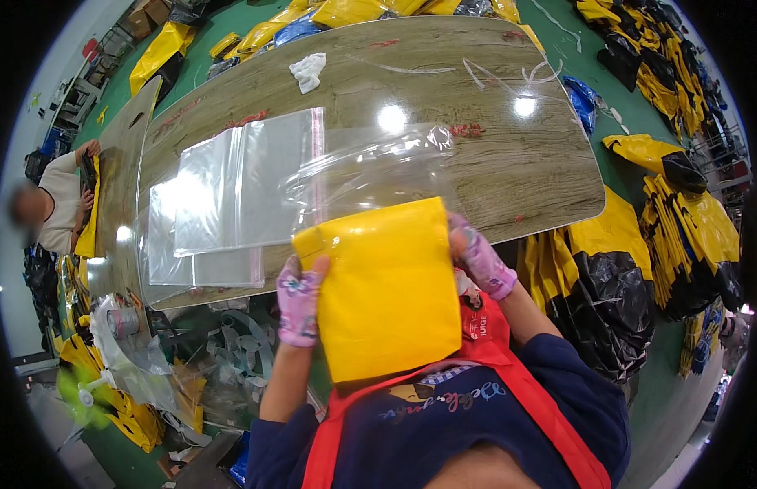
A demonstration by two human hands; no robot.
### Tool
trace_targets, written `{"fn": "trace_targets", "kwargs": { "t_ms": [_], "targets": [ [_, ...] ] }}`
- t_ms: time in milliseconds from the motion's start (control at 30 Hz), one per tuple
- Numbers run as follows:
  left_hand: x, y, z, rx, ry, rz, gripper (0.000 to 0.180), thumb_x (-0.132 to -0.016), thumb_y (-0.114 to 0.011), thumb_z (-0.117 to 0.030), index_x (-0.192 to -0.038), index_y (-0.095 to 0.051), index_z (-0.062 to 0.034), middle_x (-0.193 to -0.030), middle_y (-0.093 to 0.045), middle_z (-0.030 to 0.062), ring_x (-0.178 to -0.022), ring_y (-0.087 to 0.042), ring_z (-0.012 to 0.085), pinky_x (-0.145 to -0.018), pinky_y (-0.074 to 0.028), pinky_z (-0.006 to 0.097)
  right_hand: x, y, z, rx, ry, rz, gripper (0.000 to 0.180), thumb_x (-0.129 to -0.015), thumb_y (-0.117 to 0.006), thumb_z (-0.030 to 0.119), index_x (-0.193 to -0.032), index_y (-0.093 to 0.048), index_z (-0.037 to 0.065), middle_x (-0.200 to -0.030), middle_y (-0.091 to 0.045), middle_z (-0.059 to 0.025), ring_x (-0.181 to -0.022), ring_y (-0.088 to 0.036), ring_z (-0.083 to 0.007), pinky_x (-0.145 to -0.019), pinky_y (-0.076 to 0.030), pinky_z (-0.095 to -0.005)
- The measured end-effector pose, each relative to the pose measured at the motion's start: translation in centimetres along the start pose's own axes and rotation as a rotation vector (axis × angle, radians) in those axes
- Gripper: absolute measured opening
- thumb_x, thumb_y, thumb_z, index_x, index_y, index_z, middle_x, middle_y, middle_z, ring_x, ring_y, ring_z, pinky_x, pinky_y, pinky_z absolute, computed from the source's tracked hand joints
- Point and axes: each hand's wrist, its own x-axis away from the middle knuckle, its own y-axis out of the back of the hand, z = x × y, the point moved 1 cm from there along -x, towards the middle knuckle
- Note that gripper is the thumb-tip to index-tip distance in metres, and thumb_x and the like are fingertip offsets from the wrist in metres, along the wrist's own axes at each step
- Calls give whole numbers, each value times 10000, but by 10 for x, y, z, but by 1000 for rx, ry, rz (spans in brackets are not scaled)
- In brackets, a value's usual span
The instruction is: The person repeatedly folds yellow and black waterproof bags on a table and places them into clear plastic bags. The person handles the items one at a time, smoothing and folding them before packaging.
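Observation:
A flat, folded yellow plastic piece [390, 293] is held up in front of my chest, over the table's near edge. My left hand [299, 303], in a pink flowered fingerless glove, grips its left side with the thumb on the front. My right hand [481, 259], gloved alike, closes on its upper right edge; part of those fingers is hidden behind it. Just beyond its top edge lies a clear plastic bag [370, 175], crumpled and shiny. Whether the yellow piece touches the bag, I cannot tell. More clear bags [231, 196] lie flat and overlapping to the left.
The wood-patterned table [509, 175] has a white crumpled cloth [308, 72] and clear strips [509, 80] at its far side. Yellow and black bundles [606, 285] stand at right. At far left a person [64, 204] handles a yellow-black piece. A green fan [86, 395] stands lower left.

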Motion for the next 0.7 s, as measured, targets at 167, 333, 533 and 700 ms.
{"fn": "trace_targets", "kwargs": {
  "t_ms": [167, 333, 533, 700],
  "targets": [
    [61, -7, 17, -3, -17, 344, 597, -769, -773, -117, -1277, -478, -11, -1144, -608, 91, -1049, -579, 176, -911, -456, 289, 41, -30, -2, 468, 127, -278, 399, -888, -658, 229, -1200, -564, 0, -1039, -650, -43, -868, -583, -103, -744, -485, -255],
    [84, -4, 28, -695, 122, 334, 628, -809, -743, -235, -1319, -445, -20, -1215, -596, 85, -1101, -581, 197, -938, -458, 324, 76, -16, -24, 557, 131, -65, 567, -813, -735, 186, -1287, -482, 6, -1209, -596, -91, -1081, -573, -168, -930, -460, -309],
    [19, -33, -14, 474, 165, 238, 387, -960, -533, -311, -1202, -538, -8, -1110, -627, 93, -960, -622, 171, -829, -509, 287, 70, -10, 30, 557, -75, 195, 571, -833, -725, 211, -1299, -475, -3, -1229, -591, -83, -1136, -536, -135, -979, -418, -308],
    [39, -74, 50, -133, -277, 86, 427, -856, -678, -65, -1229, -486, 13, -1107, -615, 85, -947, -588, 146, -828, -471, 261, 63, 42, 28, 484, 186, -129, 476, -921, -597, 351, -1234, -535, -2, -1135, -619, -56, -1013, -569, -125, -885, -454, -273]
  ]
}}
